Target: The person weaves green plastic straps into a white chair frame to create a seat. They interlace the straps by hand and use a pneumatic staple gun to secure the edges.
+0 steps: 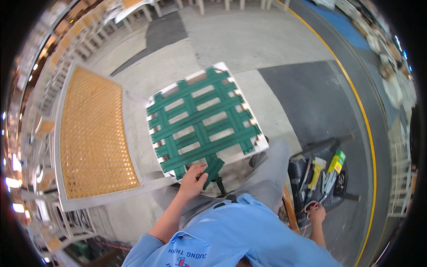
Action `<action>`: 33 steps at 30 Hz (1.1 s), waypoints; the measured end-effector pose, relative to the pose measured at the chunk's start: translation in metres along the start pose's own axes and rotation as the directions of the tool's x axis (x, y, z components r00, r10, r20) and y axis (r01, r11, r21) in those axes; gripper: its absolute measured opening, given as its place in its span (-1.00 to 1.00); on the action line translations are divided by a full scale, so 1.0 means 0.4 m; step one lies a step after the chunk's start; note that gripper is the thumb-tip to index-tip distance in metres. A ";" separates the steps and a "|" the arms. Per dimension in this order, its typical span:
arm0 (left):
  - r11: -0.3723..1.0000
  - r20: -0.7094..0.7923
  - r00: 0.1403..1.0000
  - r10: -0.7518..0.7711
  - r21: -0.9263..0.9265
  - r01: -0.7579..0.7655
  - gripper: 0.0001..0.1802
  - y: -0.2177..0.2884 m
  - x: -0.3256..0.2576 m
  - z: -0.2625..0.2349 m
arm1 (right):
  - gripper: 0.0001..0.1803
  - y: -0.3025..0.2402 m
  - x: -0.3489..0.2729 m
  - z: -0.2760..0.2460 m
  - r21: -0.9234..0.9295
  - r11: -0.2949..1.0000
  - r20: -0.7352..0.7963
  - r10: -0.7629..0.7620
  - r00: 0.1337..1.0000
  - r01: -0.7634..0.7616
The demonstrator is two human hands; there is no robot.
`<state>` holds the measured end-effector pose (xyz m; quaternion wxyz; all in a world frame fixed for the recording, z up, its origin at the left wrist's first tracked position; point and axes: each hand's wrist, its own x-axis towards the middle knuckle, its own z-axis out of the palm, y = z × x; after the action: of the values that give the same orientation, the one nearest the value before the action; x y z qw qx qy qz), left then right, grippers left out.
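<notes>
The hands are well apart. The left hand [193, 181] pinches the loose end of a green strap [215, 168] at the near edge of the seat [261, 147]; the right hand [317, 214] is closed on scissors [310, 206] by the near edge of the black surface [324, 147]. Recommended: hold the strap taut, flat and untwisted; lift the blades clear of the yellow tube [316, 173].

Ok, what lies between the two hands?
In the head view: the loose green strap at the left hand, then grey trousers, the blue shirt, a brown wooden bar, and red-handled scissors at the right hand.
</notes>
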<state>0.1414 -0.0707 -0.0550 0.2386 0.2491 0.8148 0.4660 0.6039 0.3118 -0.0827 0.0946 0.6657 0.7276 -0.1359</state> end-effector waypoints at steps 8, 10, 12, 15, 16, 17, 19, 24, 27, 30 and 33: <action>0.415 0.070 0.852 -0.518 -0.851 0.323 -0.74 0.157 -0.066 -0.064 | -0.44 -0.177 0.103 -0.118 0.161 0.965 -0.183 -0.178 0.967 0.208; 0.425 0.005 0.844 -0.536 -0.862 0.276 -0.74 0.151 -0.021 -0.101 | -0.49 -0.257 0.131 -0.137 0.241 0.909 -0.202 -0.295 0.934 0.340; 0.428 -0.040 0.848 -0.528 -0.875 0.225 -0.75 0.117 0.026 -0.124 | -0.58 -0.382 0.139 -0.142 0.446 0.783 -0.164 -0.405 0.900 0.434; 0.287 0.050 0.763 -0.644 -0.909 0.302 -0.75 0.045 0.107 -0.125 | -0.59 -0.557 0.138 -0.147 0.658 0.560 -0.189 -0.524 0.830 0.504; 0.265 0.086 0.758 -0.646 -0.907 0.329 -0.75 0.045 0.124 -0.126 | -0.59 -0.613 0.126 -0.158 0.635 0.580 -0.174 -0.535 0.827 0.510; 0.253 0.098 0.745 -0.660 -0.904 0.344 -0.74 0.057 0.142 -0.122 | -0.61 -0.664 0.113 -0.166 0.702 0.505 -0.171 -0.566 0.807 0.502; 0.230 0.116 0.705 -0.700 -0.898 0.376 -0.72 0.083 0.161 -0.116 | -0.63 -0.792 0.044 -0.189 0.769 0.397 -0.152 -0.648 0.746 0.501; -0.042 0.134 0.679 -0.722 -0.988 0.150 -0.64 0.038 0.202 -0.089 | -0.69 -1.132 -0.237 -0.176 0.862 0.148 -0.052 -0.926 0.375 0.485; -0.168 0.215 0.748 -0.628 -0.976 0.140 -0.63 0.034 0.230 -0.087 | -0.72 -1.295 -0.338 -0.109 0.658 0.020 0.018 -1.000 0.011 0.753; -0.360 0.249 0.860 -0.446 -0.929 0.082 -0.71 -0.008 0.233 -0.087 | -0.71 -1.413 -0.402 -0.055 0.495 0.064 0.194 -0.980 -0.038 0.867; -0.390 0.267 0.846 -0.461 -0.918 0.077 -0.73 -0.021 0.259 -0.068 | -0.71 -1.502 -0.386 0.001 0.262 0.136 0.378 -0.925 0.027 0.955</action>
<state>0.0439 -0.0265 -0.0662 0.3448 -0.3151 0.1595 0.8697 0.0211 0.1199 0.0094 0.1707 -0.0360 0.9403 -0.2923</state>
